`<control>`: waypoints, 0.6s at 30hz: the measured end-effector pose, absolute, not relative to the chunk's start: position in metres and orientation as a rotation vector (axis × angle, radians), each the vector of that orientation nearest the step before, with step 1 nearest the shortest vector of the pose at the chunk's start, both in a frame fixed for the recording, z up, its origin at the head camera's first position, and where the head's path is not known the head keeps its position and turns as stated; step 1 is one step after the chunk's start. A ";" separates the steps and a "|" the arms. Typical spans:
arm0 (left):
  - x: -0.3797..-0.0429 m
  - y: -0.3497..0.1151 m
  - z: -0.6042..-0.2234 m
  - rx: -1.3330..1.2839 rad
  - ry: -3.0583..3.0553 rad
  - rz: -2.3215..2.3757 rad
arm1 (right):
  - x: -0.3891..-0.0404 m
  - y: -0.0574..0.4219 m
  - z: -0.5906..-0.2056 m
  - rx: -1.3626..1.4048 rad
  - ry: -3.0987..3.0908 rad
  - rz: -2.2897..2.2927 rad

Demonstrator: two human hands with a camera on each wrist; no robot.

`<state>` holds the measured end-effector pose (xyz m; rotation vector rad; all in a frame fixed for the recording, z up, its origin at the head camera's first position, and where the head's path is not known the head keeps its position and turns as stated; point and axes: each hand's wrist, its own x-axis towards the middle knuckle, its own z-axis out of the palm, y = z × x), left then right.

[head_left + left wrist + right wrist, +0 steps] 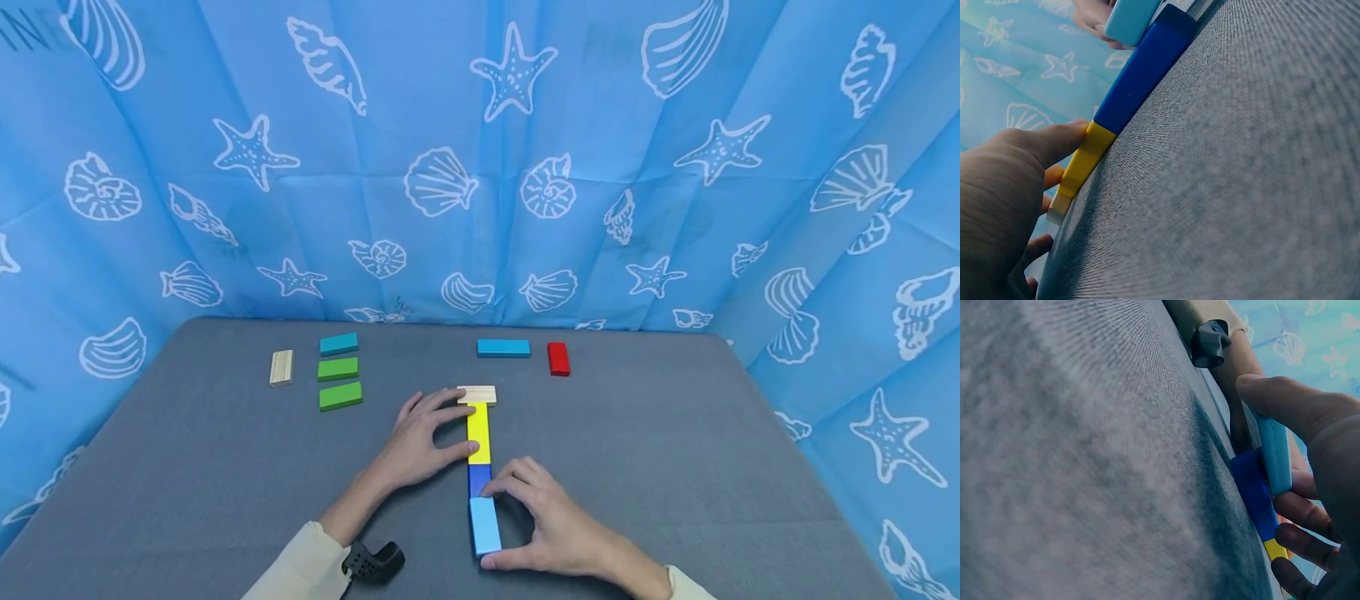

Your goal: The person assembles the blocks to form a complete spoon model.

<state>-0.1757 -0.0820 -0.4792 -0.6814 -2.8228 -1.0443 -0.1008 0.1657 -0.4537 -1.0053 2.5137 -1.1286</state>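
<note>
Pinching the light blue block (486, 530) by its ends, the right hand (558, 527) holds it left of the palm, over the dark blue block (479, 480) and pointing long ways toward the yellow block (481, 435), which the left hand (417, 446), farther off, touches with fingers apart.

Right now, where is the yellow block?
In the head view, the yellow block lies just right of the left hand, between a pale wooden block beyond it and the dark blue block nearer the camera.
</note>
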 end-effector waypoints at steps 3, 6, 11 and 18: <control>-0.176 -0.082 -0.479 -0.683 -2.827 -1.040 | -0.100 0.165 -0.453 -1.012 2.518 -1.110; -0.176 -0.082 -0.479 -0.683 -2.831 -1.031 | -0.099 0.165 -0.454 -1.054 2.517 -1.090; -0.174 -0.082 -0.479 -0.679 -2.828 -1.045 | -0.099 0.166 -0.453 -1.143 2.500 -1.076; -0.174 -0.083 -0.479 -0.685 -2.818 -1.053 | -0.097 0.165 -0.452 -1.181 2.485 -1.063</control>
